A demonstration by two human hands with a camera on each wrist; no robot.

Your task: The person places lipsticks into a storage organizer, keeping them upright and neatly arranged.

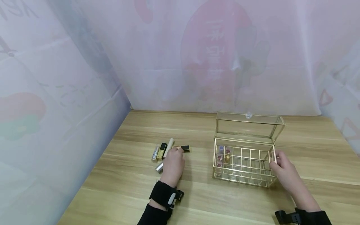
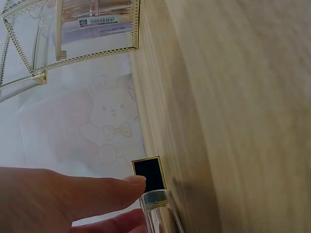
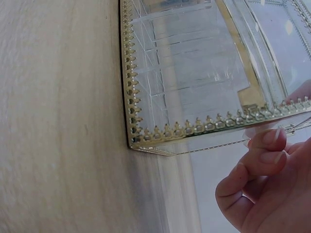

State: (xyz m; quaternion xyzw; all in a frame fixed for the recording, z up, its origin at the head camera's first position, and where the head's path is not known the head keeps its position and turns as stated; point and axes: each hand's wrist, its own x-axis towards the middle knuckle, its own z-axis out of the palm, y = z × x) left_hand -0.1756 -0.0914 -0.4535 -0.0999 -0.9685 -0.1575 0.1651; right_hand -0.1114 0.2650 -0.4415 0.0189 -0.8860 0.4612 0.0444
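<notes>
Hands apart. L hand [image 1: 173,164] at cosmetic tubes [image 1: 161,151], grip: can't tell. Gold-framed glass organizer [image 1: 244,172] betw. hands, lid [image 1: 250,122] up; R hand [image 1: 287,172] clamped on side.

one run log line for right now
left hand: at cosmetic tubes | right hand: grips glass box by right side | lid: raised
</notes>
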